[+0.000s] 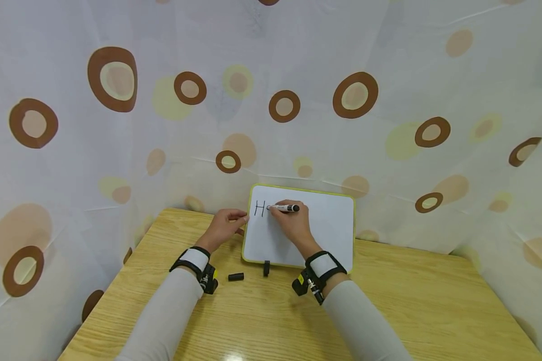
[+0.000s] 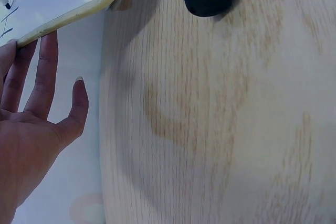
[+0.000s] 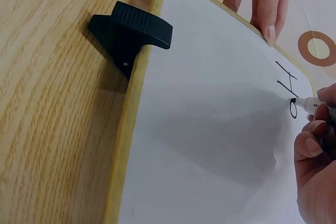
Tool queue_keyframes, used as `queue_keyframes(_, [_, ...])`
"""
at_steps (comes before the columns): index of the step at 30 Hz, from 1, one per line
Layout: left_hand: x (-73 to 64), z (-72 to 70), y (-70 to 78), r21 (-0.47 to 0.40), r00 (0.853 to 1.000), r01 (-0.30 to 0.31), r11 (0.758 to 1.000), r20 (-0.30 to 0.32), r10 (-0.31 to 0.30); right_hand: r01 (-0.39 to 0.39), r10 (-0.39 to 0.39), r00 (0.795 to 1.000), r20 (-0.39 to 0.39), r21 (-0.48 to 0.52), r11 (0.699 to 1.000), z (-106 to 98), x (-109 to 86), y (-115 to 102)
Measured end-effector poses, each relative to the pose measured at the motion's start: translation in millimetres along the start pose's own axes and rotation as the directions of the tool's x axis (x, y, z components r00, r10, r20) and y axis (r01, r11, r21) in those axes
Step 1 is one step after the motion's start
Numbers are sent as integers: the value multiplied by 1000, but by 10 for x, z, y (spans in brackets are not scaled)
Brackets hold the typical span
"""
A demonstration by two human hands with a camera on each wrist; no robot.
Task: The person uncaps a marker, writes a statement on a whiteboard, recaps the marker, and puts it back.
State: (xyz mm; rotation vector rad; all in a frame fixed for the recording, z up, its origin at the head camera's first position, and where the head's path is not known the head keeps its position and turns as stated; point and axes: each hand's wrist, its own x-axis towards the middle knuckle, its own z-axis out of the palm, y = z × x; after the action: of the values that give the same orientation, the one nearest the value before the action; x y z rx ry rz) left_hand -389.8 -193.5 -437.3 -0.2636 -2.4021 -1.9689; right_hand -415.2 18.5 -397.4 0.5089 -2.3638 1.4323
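Observation:
A whiteboard (image 1: 327,225) with a yellow frame leans upright near the back of the table. My left hand (image 1: 223,228) pinches its left edge, thumb at the front and fingers behind, as the left wrist view shows. In my right hand (image 1: 295,223) is a white marker (image 1: 285,207) with a black end, gripped between thumb and fingers. Its tip touches the board beside a black letter H (image 1: 259,208). A small round letter (image 3: 293,109) shows right at the tip in the right wrist view.
A black clip-like stand foot (image 1: 266,268) holds the board's lower edge. To its left a black marker cap (image 1: 236,277) lies on the wooden table (image 1: 433,301). Behind rises a pale curtain (image 1: 316,50) with brown ring patterns.

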Motion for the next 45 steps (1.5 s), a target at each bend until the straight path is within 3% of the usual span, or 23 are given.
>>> queue_keyframes(13, [29,4,-23,8,1000,3,1000,-1,-3,-58,59,998,32,-31,998,-27,-38,-12])
queue_keyframes(21, [40,0,-65,6,1000,-9,1000,-11,9,-91,91,996,5,-27,996,-81,-50,-8])
queue_keyframes(30, [67,-16,-86,3,1000,-8,1000,-26,8,-87,87,996,16,-34,996,-140,0,1])
queue_keyframes(37, [62,-19,-59,5,1000,-9,1000,-21,9,-46,45,999,-24,-29,999,-206,63,-27])
queue_keyframes(45, [51,10,-12,0,1000,1,1000,-27,-1,-68,68,996,-53,-3,998,-226,75,16])
